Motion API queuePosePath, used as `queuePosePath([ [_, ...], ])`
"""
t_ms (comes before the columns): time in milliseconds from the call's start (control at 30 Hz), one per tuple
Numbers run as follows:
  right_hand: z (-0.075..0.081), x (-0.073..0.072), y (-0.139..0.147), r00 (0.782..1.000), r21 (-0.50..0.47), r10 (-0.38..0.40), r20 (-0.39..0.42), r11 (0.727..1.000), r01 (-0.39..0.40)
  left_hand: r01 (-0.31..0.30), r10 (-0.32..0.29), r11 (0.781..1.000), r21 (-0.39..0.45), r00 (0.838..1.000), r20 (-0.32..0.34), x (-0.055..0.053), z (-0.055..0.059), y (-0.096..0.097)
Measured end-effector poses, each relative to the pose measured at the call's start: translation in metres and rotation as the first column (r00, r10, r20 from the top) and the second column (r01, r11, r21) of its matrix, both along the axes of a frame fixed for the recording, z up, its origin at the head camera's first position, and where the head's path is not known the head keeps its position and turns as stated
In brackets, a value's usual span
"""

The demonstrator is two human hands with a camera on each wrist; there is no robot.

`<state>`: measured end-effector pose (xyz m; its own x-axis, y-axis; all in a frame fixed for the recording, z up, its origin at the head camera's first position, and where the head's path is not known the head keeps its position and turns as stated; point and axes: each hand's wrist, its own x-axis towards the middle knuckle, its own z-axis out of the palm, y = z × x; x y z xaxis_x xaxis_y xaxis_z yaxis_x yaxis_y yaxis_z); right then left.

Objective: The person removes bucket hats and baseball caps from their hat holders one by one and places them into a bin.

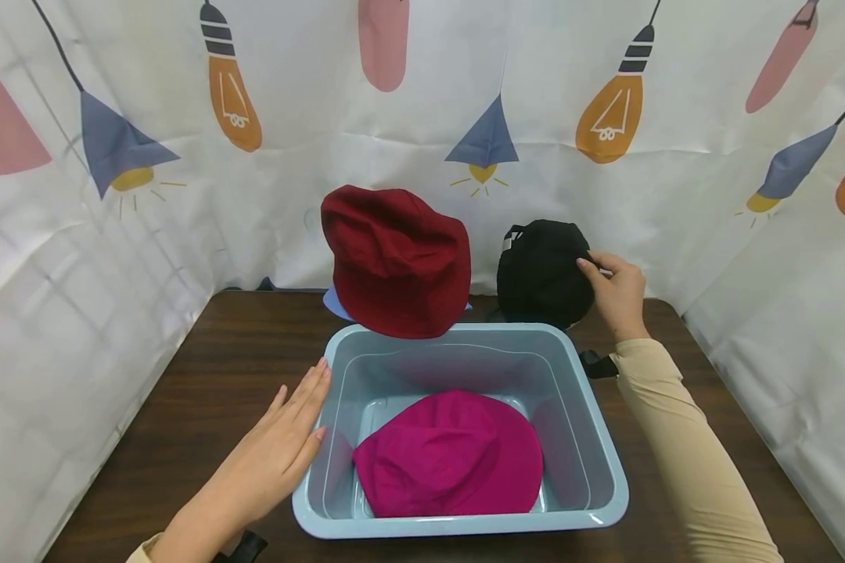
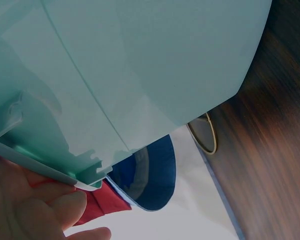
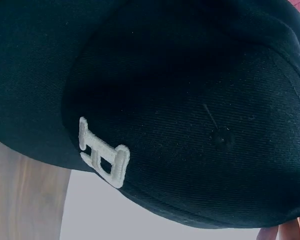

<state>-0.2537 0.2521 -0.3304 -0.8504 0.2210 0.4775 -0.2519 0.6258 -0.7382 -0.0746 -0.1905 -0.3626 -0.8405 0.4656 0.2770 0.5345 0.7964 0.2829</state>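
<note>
My left hand [image 1: 278,438] lies with straight fingers along the left rim of a light blue plastic tub [image 1: 602,438]. Inside the tub is a magenta cap [image 1: 458,457], its brim toward the right. At the back right, my right hand [image 1: 616,293] pinches the edge of a black cap [image 1: 542,270] between thumb and fingers. A white embroidered letter [image 3: 106,155] shows on that cap's front in the right wrist view, where only fingertips [image 3: 290,230] of the hand are seen. Behind the tub sits a dark red cap [image 1: 397,258].
A blue brim [image 1: 334,303] peeks out under the red cap; the left wrist view shows it as a blue cap [image 2: 162,175]. Everything stands on a dark wood table [image 1: 218,352]. A white curtain [image 1: 289,211] printed with lamps hangs behind and at both sides.
</note>
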Motion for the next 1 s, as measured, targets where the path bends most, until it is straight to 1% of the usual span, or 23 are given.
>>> queuePosePath([
  [100, 0.002, 0.001, 0.0, 1.0, -0.024, -0.005, -0.003, 1.0, 0.005, 0.002, -0.002, 1.0, 0.0, 1.0, 0.003, -0.001, 0.001, 0.0],
  [200, 0.005, 0.001, -0.001, 1.0, -0.037, -0.016, -0.016, 0.999, 0.016, 0.001, -0.001, 1.0, 0.004, 1.0, 0.027, -0.001, 0.001, 0.0],
  [367, 0.011, 0.002, -0.003, 0.998, -0.027, -0.038, -0.047, 0.999, 0.037, -0.005, 0.004, 1.0, 0.006, 0.998, 0.061, 0.0, 0.002, 0.0],
  [500, 0.014, 0.001, -0.003, 0.996, -0.042, -0.042, -0.073, 0.998, 0.039, -0.006, 0.006, 1.0, 0.006, 0.998, 0.06, 0.0, 0.002, 0.0],
  [667, 0.019, 0.001, -0.002, 0.994, -0.057, -0.058, -0.091, 0.997, 0.053, -0.01, 0.009, 1.0, 0.015, 0.997, 0.075, 0.001, 0.002, 0.0],
  [800, 0.023, 0.001, -0.002, 0.993, -0.069, -0.073, -0.092, 0.995, 0.067, -0.008, 0.007, 1.0, 0.013, 0.998, 0.063, 0.001, 0.001, 0.0],
  [1000, 0.028, 0.002, -0.002, 0.989, -0.07, -0.085, -0.124, 0.995, 0.077, 0.002, -0.002, 1.0, 0.003, 1.0, 0.007, 0.0, 0.0, 0.0],
])
